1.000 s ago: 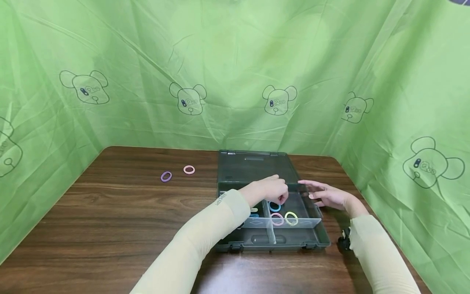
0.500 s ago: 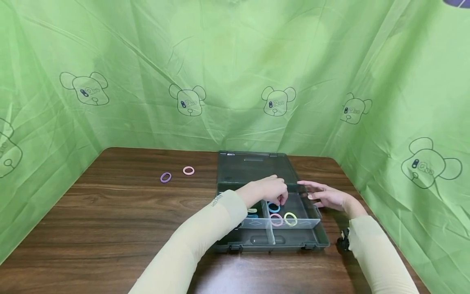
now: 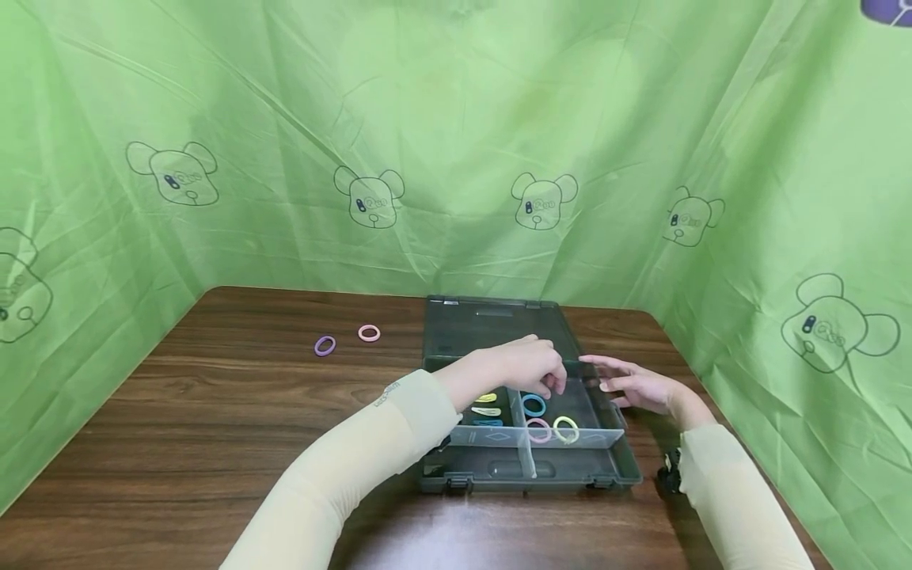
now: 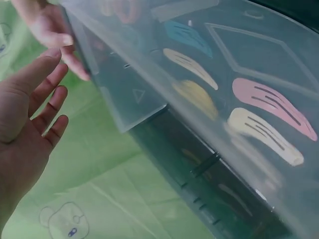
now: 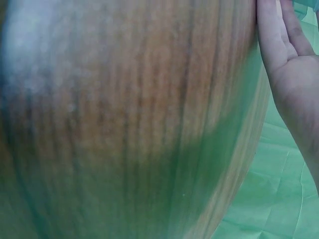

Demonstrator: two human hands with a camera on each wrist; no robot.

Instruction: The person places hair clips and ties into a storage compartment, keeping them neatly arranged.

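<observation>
A dark translucent divided box (image 3: 492,483) lies with its lid (image 3: 492,324) laid back. My left hand (image 3: 534,366) hovers over its back right compartment, fingers loosely bent and holding nothing; the left wrist view shows the same relaxed hand (image 4: 30,99). Below it are a blue hair tie (image 3: 524,410), a pink hair tie (image 3: 539,440) and a yellow hair tie (image 3: 575,435). My right hand (image 3: 644,388) rests its extended fingers against the box's right side. Left of the divider lie several hair clips, among them a pink clip (image 4: 274,104) and a white clip (image 4: 264,134).
On the wooden table (image 3: 214,443), left of the box, lie a purple hair tie (image 3: 317,348) and a light pink hair tie (image 3: 360,336). A green curtain (image 3: 456,142) with bear drawings encloses the table's back and sides.
My left hand has lifted off the blue hair tie and shifted slightly right, its forearm swinging left and uncovering more hair clips. The right hand stays at the box's side.
</observation>
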